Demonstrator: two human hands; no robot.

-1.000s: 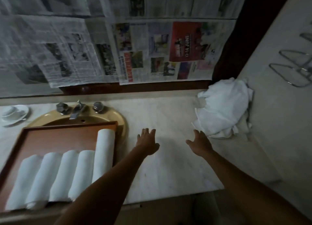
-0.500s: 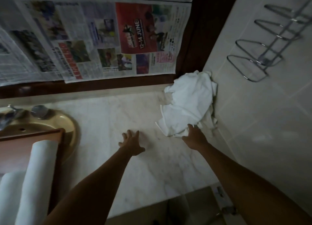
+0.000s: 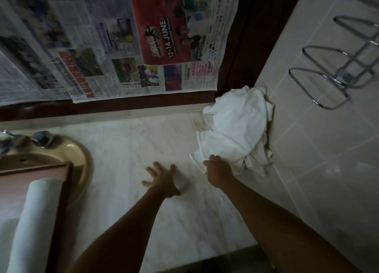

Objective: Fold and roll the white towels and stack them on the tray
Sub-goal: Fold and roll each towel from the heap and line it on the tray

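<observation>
The right hand point(image 3: 218, 171) grips the near edge of the crumpled white towel pile point(image 3: 235, 129), heaped at two o'clock in the counter's corner. The left hand point(image 3: 162, 180) rests flat, fingers spread, on the marble counter point(image 3: 127, 149); a rolled towel point(image 3: 34, 221) lies on the wooden tray point(image 3: 37, 168) at eight o'clock.

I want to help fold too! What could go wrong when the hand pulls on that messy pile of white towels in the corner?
1. The right hand is on the near edge of the crumpled towel pile. The towels look tangled, so pulling one might drag several out together.
2. The pile sits close to the counter front edge, so loose towels could slide off.
3. The sink is on the left; a towel spread out too far that way might flop into it.
</observation>
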